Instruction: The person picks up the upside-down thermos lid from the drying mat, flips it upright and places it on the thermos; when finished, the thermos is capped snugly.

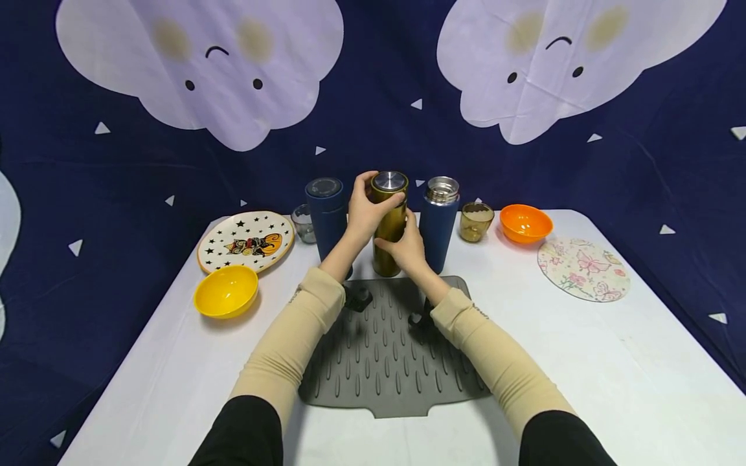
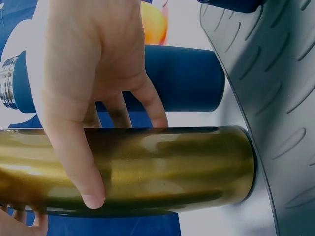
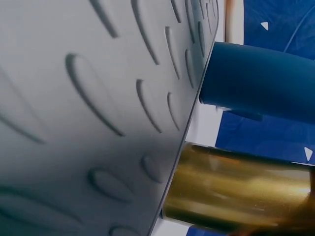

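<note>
A gold thermos flask (image 1: 389, 228) stands upright behind the grey mat, its steel-topped lid (image 1: 390, 181) on. My left hand (image 1: 367, 210) grips its upper part near the lid. Lower down, my right hand (image 1: 408, 244) holds the body, thumb in front; the left wrist view shows this right hand (image 2: 93, 98) large, with the left fingertips (image 2: 37, 223) at the corner. Left of the gold flask stands a blue thermos flask (image 1: 327, 217), lidded. To the right is another blue flask (image 1: 439, 226), lidless, its steel neck (image 1: 443, 189) bare.
The ribbed grey mat (image 1: 379, 362) lies under my forearms. At left are a patterned plate (image 1: 224, 236) and a yellow bowl (image 1: 226, 292). A clear glass (image 1: 304, 226) stands behind. At right are an amber glass (image 1: 475, 223), an orange bowl (image 1: 526, 223) and a round floral placemat (image 1: 583, 272).
</note>
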Available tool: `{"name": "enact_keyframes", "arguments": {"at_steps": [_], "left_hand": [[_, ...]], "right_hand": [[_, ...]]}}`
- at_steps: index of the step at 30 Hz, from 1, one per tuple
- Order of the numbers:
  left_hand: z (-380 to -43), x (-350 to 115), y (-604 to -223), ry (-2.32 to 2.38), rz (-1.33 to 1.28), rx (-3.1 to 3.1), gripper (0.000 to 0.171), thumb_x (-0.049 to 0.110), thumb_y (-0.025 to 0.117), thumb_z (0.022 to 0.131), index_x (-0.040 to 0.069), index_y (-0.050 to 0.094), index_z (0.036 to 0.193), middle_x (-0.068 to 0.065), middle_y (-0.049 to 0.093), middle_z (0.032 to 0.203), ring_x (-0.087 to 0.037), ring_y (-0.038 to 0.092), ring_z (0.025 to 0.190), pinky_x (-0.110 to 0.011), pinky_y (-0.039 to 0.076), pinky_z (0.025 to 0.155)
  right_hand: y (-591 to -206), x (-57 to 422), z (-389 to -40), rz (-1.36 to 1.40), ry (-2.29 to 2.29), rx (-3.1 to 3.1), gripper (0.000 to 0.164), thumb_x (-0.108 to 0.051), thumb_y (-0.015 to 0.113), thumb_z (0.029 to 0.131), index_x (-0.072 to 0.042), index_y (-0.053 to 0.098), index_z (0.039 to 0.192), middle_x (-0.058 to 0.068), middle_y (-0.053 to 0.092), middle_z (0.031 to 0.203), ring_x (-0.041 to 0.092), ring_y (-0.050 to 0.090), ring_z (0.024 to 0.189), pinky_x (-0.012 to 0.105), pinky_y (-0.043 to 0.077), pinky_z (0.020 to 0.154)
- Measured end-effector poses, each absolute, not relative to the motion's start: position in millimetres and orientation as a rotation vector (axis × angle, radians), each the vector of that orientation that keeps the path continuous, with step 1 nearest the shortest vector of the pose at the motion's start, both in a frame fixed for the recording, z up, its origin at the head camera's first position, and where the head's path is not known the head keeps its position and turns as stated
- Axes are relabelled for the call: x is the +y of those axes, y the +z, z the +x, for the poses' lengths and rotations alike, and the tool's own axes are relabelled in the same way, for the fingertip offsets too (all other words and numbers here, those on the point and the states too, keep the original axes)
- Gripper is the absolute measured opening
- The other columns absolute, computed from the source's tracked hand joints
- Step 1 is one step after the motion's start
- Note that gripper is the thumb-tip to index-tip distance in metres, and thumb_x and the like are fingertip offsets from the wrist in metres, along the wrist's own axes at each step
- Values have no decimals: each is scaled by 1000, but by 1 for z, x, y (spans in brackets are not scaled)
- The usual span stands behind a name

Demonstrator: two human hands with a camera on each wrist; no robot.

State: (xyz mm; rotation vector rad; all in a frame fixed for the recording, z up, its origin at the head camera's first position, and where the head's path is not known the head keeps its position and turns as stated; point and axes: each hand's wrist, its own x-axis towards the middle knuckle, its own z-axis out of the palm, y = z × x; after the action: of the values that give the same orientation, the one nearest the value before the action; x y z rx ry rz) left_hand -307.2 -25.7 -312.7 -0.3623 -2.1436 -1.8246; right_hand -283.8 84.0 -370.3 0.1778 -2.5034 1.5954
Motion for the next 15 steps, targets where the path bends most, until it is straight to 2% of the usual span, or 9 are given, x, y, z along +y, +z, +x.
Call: {"name": "enact_keyframes", "arguments": {"at_steps": [7,12,15], "left_hand": [[-307,-27,-317,-1761,-409,-2152,69,27,73,78,8,35,133,-9,49,126,-21,49,112,-34,42,91],[-309,-30,-322,-1810,-504,-2132,62,21,66,83,5,30,131,-13,52,126,-24,52,111,-34,42,93],[-310,-31,-324,-1812,-541,-2126,59,21,61,86,4,33,135,-14,46,131,-24,49,114,-34,40,96]], "right_hand": [[-371,85,-284,189,1580,-2503,87,-22,73,79,-9,17,145,20,32,142,35,35,129,48,34,101],[-372,86,-283,218,1578,-2505,88,-23,72,80,-9,15,145,20,31,143,35,35,128,48,34,101],[-371,86,-283,237,1568,-2499,87,-23,72,81,-9,15,145,19,32,142,34,36,128,48,34,101]]}}
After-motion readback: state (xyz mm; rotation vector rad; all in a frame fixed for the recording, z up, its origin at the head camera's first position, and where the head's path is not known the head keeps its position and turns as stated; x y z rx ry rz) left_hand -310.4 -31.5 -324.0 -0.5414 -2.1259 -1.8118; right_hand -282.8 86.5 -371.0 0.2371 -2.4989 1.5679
